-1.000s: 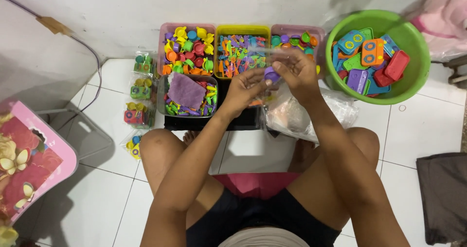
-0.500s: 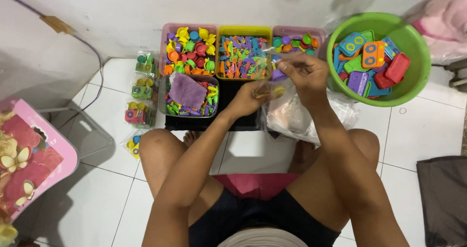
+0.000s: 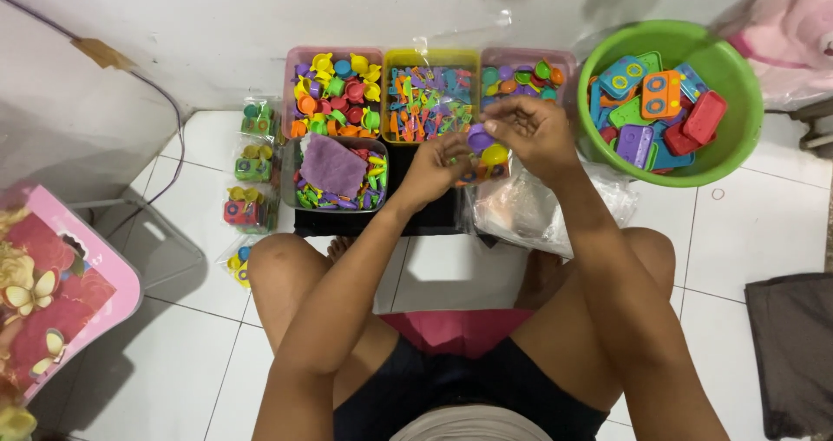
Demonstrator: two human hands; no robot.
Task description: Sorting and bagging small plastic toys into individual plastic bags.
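My left hand (image 3: pixel 436 165) and my right hand (image 3: pixel 536 130) meet in front of a row of small trays. Between the fingers sits a clear small bag (image 3: pixel 479 165) with bright toy pieces, a purple piece (image 3: pixel 479 136) and a yellow piece (image 3: pixel 495 154) showing at its top. The left hand grips the bag from the left side. My right hand pinches at the purple piece from above. Behind the hands stand a pink tray (image 3: pixel 334 55) of little cups, a yellow tray (image 3: pixel 431 56) of tiny utensils and another pink tray (image 3: pixel 527 56) of round pieces.
A green basin (image 3: pixel 724 126) of toy stoves stands at the right. A small tub (image 3: pixel 338 174) with a purple cloth sits left of the hands. Filled small bags (image 3: pixel 250 165) lie in a column at the left. A heap of clear plastic bags (image 3: pixel 538 208) rests by my right knee. A pink stool (image 3: pixel 65 293) is at far left.
Both hands have shifted slightly left and down with the bag. The purple and yellow pieces now show at the bag's top between the fingers.
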